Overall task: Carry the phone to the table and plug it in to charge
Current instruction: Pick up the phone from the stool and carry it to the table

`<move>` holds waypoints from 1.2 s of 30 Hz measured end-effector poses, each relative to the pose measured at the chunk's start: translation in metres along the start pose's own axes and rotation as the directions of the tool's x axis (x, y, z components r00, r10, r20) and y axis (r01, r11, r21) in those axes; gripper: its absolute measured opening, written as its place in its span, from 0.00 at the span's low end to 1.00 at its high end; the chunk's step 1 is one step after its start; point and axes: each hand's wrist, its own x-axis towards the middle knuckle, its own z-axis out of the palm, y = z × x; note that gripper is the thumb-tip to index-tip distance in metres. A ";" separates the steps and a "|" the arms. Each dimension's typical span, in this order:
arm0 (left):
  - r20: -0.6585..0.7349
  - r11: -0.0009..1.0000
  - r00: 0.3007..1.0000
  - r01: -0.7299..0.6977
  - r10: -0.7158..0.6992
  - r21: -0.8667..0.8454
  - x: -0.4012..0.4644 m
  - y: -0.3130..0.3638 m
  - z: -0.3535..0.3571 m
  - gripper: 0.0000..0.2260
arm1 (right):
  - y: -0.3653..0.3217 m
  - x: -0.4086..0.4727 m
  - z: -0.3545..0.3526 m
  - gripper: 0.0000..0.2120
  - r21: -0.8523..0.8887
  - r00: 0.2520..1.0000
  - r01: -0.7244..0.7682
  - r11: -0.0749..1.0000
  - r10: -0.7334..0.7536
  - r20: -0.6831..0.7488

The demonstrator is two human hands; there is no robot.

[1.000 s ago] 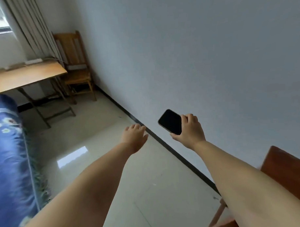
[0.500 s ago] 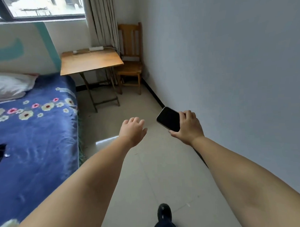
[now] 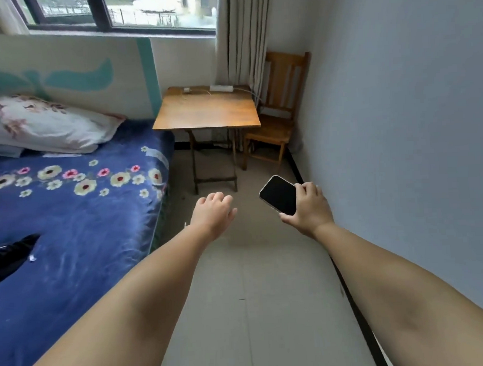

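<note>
My right hand (image 3: 309, 209) grips a phone (image 3: 279, 193) with a dark screen facing up, held out over the floor. My left hand (image 3: 212, 212) is stretched forward beside it, empty, with the fingers loosely curled. Straight ahead stands a small wooden folding table (image 3: 205, 113), well beyond both hands. At its far edge lie a white power strip (image 3: 221, 88) and a white charger plug (image 3: 187, 89) with a thin cable.
A bed with a blue flowered cover (image 3: 71, 216) and a pillow (image 3: 46, 124) fills the left side. A wooden chair (image 3: 280, 110) stands in the corner right of the table. The wall (image 3: 397, 122) runs along the right, with a tiled floor strip (image 3: 252, 292) between.
The view has swung left and moved forward, so the table now lies straight ahead and larger. Both hands keep their pose, the right one still holding the phone.
</note>
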 end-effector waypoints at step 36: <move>0.022 0.993 0.992 0.122 -0.122 0.005 0.771 -0.333 0.005 0.19 | -0.049 0.843 0.174 0.33 -0.040 0.996 0.086 0.995 -0.085 0.032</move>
